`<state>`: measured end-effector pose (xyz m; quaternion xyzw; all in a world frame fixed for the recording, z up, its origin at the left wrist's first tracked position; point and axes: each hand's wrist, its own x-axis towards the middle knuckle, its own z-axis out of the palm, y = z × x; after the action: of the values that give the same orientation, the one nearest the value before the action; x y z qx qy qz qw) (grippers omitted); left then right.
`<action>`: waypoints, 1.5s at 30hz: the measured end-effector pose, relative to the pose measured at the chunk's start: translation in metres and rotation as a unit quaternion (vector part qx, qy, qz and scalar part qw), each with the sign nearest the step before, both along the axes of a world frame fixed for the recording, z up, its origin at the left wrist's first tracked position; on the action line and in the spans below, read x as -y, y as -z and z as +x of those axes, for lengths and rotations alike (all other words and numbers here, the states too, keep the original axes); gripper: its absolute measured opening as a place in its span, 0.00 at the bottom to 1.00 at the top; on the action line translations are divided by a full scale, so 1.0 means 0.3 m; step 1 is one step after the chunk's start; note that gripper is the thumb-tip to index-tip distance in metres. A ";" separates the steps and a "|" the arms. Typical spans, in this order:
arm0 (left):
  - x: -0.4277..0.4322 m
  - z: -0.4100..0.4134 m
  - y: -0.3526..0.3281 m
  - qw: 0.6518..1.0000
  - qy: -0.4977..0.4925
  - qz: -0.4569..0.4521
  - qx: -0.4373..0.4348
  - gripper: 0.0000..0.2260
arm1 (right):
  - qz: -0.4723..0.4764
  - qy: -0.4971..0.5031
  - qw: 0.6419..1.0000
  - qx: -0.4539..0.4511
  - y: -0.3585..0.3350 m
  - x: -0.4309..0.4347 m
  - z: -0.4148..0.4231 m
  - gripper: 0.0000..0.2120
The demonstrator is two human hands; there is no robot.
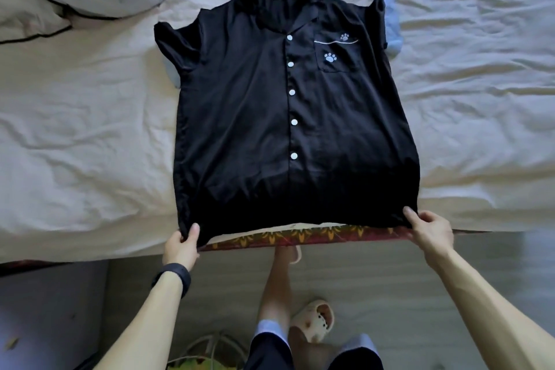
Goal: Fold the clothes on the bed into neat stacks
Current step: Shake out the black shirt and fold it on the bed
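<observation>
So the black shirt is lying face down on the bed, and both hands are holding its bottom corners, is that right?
Not quite. The head view shows the black shirt lying face up on the bed, white buttons and pocket showing. The left hand and right hand do hold its bottom corners.

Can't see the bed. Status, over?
Left hand and right hand each pinch a hem corner. Black satin button-up shirt flat, face up on cream bedsheet. Pale blue cloth shows at both sleeves.

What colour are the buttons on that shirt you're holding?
White. The buttons run down the front of the black shirt, and the head view shows them plainly.
</observation>
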<state>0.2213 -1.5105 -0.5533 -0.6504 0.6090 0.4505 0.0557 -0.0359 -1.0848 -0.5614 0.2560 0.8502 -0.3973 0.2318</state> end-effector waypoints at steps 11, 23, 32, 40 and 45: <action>-0.015 0.158 -0.142 0.987 -0.143 0.027 -0.065 0.09 | -0.001 0.040 0.999 0.035 -0.093 -0.084 0.095 0.10; -0.047 0.237 -0.187 0.997 -0.054 -0.039 0.044 0.08 | 0.098 0.024 0.994 0.043 -0.133 -0.143 0.228 0.15; -0.166 -0.024 -0.172 0.972 0.103 -0.159 0.135 0.27 | 0.184 -0.092 0.979 0.000 -0.162 0.095 0.199 0.23; -0.223 -0.671 -0.144 0.826 0.484 -0.287 -0.010 0.33 | 0.148 -0.352 0.881 -0.280 -0.210 0.612 -0.068 0.24; -0.153 -0.919 0.014 0.730 0.611 -0.306 -0.007 0.32 | 0.230 -0.465 0.821 -0.238 -0.070 0.700 -0.282 0.30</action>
<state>-0.0544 -1.4646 -0.5574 -0.1162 0.9803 0.1126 0.1131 -0.1205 -1.2947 -0.5404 -0.2270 0.9636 -0.0837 0.1138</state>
